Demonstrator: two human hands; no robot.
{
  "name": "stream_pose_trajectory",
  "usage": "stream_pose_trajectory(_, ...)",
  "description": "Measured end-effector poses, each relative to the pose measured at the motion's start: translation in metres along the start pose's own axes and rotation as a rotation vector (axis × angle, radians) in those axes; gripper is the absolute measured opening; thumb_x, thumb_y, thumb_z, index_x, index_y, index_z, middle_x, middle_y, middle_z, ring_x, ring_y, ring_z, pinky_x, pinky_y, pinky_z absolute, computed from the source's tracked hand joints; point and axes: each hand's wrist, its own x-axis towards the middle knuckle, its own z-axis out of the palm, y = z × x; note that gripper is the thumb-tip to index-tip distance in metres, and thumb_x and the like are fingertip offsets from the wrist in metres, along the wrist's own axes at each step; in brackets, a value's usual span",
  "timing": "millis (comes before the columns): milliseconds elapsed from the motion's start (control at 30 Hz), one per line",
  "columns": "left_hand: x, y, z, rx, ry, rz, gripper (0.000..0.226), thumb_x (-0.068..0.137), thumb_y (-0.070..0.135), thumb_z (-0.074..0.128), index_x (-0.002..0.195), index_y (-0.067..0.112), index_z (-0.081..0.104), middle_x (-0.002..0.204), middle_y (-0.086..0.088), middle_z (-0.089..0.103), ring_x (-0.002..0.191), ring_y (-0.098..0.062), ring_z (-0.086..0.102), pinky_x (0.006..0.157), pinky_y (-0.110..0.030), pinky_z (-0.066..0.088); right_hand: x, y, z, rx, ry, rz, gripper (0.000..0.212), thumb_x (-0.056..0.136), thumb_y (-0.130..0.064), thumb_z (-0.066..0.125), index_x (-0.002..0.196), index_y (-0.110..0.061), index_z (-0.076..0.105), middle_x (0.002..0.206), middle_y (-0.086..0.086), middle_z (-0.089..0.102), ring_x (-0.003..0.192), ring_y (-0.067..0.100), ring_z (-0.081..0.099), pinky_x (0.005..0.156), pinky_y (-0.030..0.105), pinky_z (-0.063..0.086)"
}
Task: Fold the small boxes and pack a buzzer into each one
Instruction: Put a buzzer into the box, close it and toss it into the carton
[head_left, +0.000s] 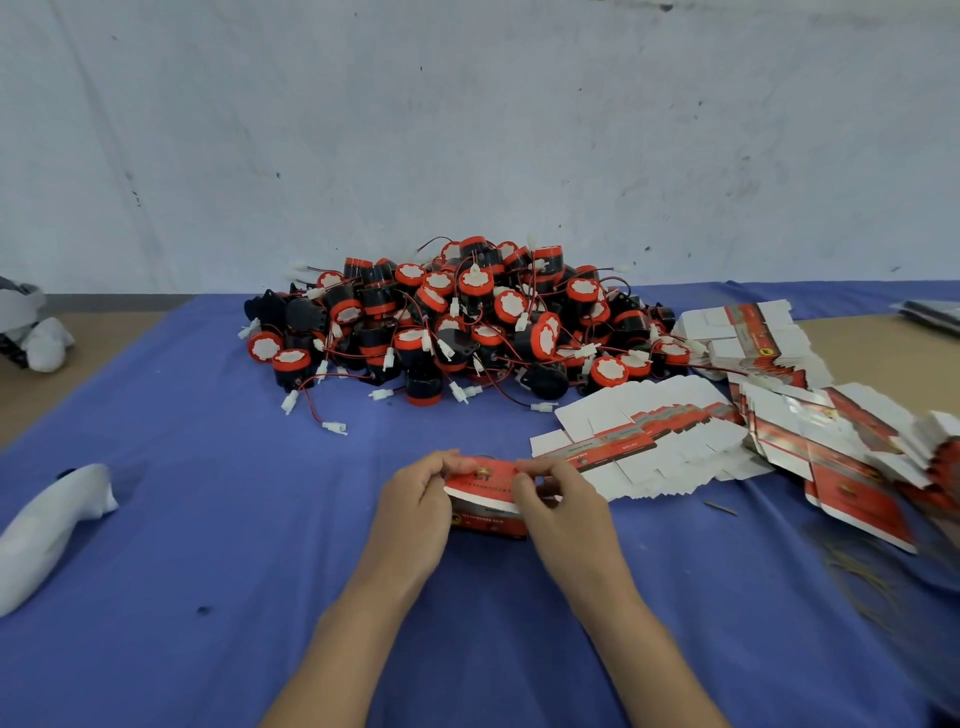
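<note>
Showing nothing of its inside, the small red box (485, 501) sat partly folded between the left hand (415, 514) and the right hand (563, 512). Each hand curled its fingers round one end, pinching the top flap. The box lay on the blue cloth (208, 519), nearer than the buzzer pile (457, 322) and left of the flat box blanks (649, 441).

1. A single view, worn on the person's head, looks forward and down over the tabletop (208, 519).
2. It faces a pale wall (467, 130), which fills the upper part of the picture.
3. It is near: both forearms enter from the bottom edge, and the left grip (415, 499) and right grip (566, 509) hold a small box (480, 493) just below centre.
4. The wide angle takes in the tabletop out to both sides.
</note>
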Motion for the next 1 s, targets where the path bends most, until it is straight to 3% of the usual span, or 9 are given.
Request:
stream_pose_trajectory(200,-0.012,-0.001,-0.015,0.062,-0.094,0.065,0.048,0.100,0.006,0.041,0.103,0.041,0.074,0.133,0.024,0.054,0.129,0.005,0.042,0.102,-0.015,0.039,-0.004,0.006,-0.002,-0.117,-0.042,-0.104,0.011,0.103,-0.029,0.054,0.105,-0.033,0.064,0.114,-0.017,0.055,0.102,-0.007,0.056,0.076,0.017,0.052)
stream_pose_trajectory(267,-0.018,-0.001,-0.019,0.059,-0.153,0.088,0.044,0.101,0.010,0.044,0.109,0.044,0.071,0.133,0.028,0.051,0.128,0.012,0.040,0.098,-0.007,0.037,-0.002,0.007,-0.003,-0.165,-0.046,-0.129,0.013,0.104,-0.029,0.053,0.109,-0.026,0.065,0.119,-0.017,0.053,0.104,-0.003,0.056,0.078,0.015,0.049)
stream_pose_trajectory(367,-0.024,-0.006,-0.021,0.162,-0.180,0.130,0.027,0.099,0.029,0.056,0.120,0.044,0.063,0.137,0.030,0.045,0.129,0.014,0.038,0.103,-0.009,0.033,-0.002,0.006,-0.003,-0.127,-0.085,-0.149,0.012,0.104,-0.028,0.054,0.104,-0.027,0.066,0.118,-0.018,0.056,0.101,-0.006,0.057,0.077,0.009,0.045)
stream_pose_trajectory(467,-0.026,-0.009,-0.021,0.249,-0.170,0.202,0.032,0.092,0.038,0.066,0.122,0.037,0.058,0.130,0.033,0.041,0.119,0.024,0.035,0.093,0.003,0.027,-0.002,0.004,-0.007,-0.075,-0.165,-0.139,0.015,0.104,-0.028,0.055,0.103,-0.034,0.068,0.119,-0.019,0.057,0.105,-0.009,0.055,0.082,0.008,0.043)
stream_pose_trajectory(633,-0.026,-0.010,-0.022,0.276,-0.171,0.235,0.030,0.086,0.055,0.063,0.113,0.049,0.051,0.127,0.029,0.043,0.121,0.015,0.040,0.091,0.000,0.031,-0.002,0.004,-0.020,-0.094,-0.368,-0.148,0.022,0.099,-0.031,0.062,0.113,-0.048,0.060,0.142,-0.035,0.037,0.127,-0.022,0.036,0.098,0.008,0.040)
stream_pose_trajectory(733,-0.026,-0.012,-0.022,0.325,-0.156,0.277,0.026,0.084,0.070,0.053,0.106,0.056,0.050,0.129,0.037,0.036,0.124,0.015,0.038,0.090,-0.004,0.033,-0.004,0.005,-0.020,-0.119,-0.364,-0.201,0.028,0.096,-0.024,0.067,0.115,-0.044,0.059,0.145,-0.035,0.035,0.127,-0.026,0.033,0.094,0.002,0.037)
stream_pose_trajectory(833,-0.025,-0.015,-0.022,0.409,-0.137,0.329,0.016,0.090,0.062,0.052,0.105,0.057,0.049,0.141,0.041,0.029,0.132,0.014,0.028,0.099,-0.012,0.032,-0.006,0.005,-0.017,-0.125,-0.322,-0.249,0.022,0.095,-0.021,0.069,0.108,-0.038,0.064,0.136,-0.029,0.047,0.118,-0.021,0.045,0.089,0.003,0.039)
stream_pose_trajectory(1000,-0.027,-0.010,-0.023,0.269,-0.128,0.322,0.026,0.087,0.074,0.045,0.110,0.064,0.054,0.132,0.038,0.050,0.128,0.014,0.042,0.102,-0.016,0.040,-0.008,0.004,-0.018,-0.120,-0.297,-0.257,0.022,0.099,-0.025,0.063,0.106,-0.046,0.064,0.125,-0.042,0.050,0.115,-0.016,0.051,0.085,0.004,0.043)
